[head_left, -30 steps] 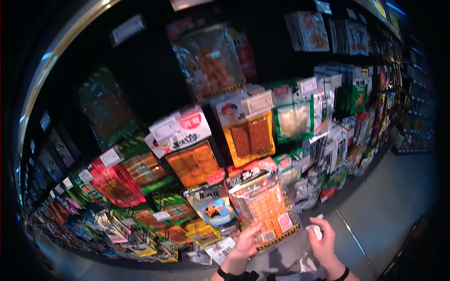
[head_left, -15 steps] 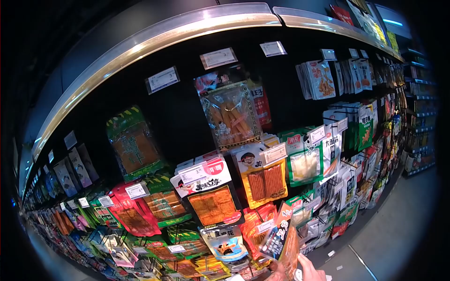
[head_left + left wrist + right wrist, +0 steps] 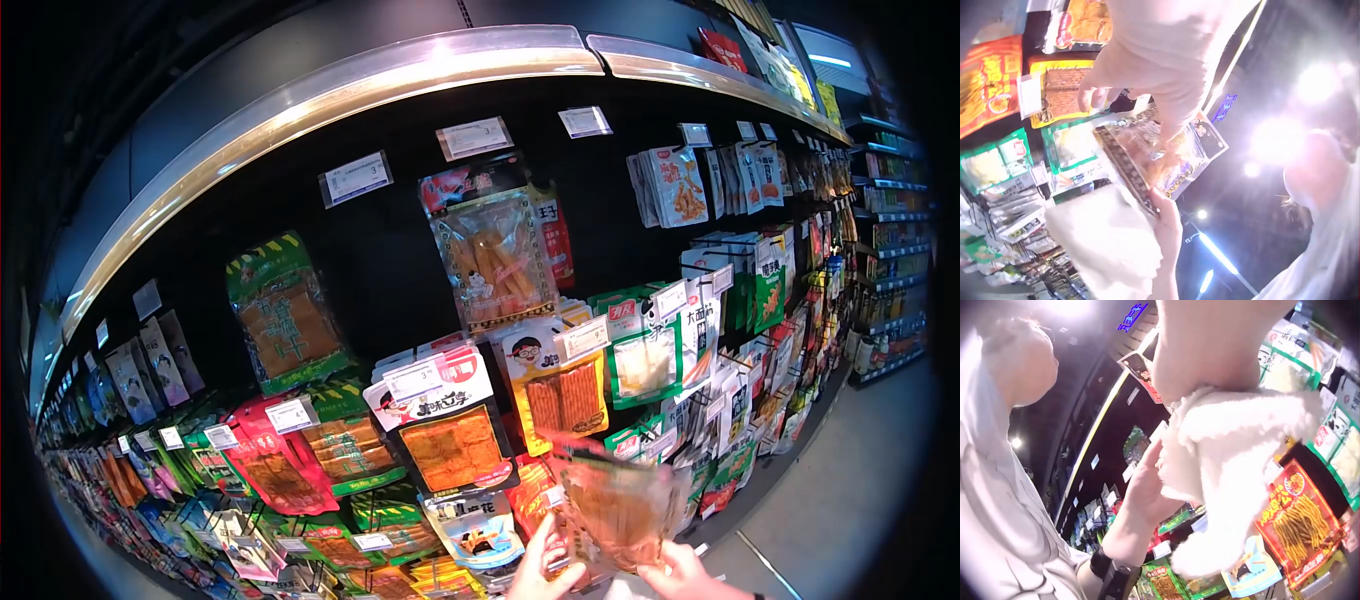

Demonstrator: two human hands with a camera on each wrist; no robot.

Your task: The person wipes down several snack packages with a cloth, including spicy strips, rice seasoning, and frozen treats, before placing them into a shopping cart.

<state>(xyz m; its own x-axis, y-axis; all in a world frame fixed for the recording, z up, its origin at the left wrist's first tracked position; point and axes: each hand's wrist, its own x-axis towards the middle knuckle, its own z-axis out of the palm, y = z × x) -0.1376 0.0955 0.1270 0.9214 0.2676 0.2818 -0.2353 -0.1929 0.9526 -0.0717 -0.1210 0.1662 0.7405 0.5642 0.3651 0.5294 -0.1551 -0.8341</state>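
Note:
A clear snack packet [image 3: 622, 505] with reddish-brown contents is upright in front of the rack, blurred in the head view. My right hand [image 3: 688, 575] pinches its lower right corner; in the left wrist view, the right thumb lies along the edge of the packet [image 3: 1169, 153]. Below the right hand hangs a fluffy white cloth [image 3: 1229, 437]. At the packet's lower left, my left hand [image 3: 540, 565] has its fingers spread apart. The thumb of that left hand [image 3: 1160, 56] overlaps the packet in the left wrist view, its other fingers off to one side.
Hanging snack packets fill the rack ahead: a white-and-black one [image 3: 455, 435], a yellow one [image 3: 560, 390] and a green-and-white one [image 3: 642, 355]. A clear packet [image 3: 490, 250] hangs higher up. Price tags [image 3: 358, 178] project from the hooks. Grey floor [image 3: 830, 480] lies at right.
The packet has turned from front-on to edge-on, then broad side again. My left fingers, earlier gripping its lower left, now stand spread beside it. The head view has tilted up to the rack's top.

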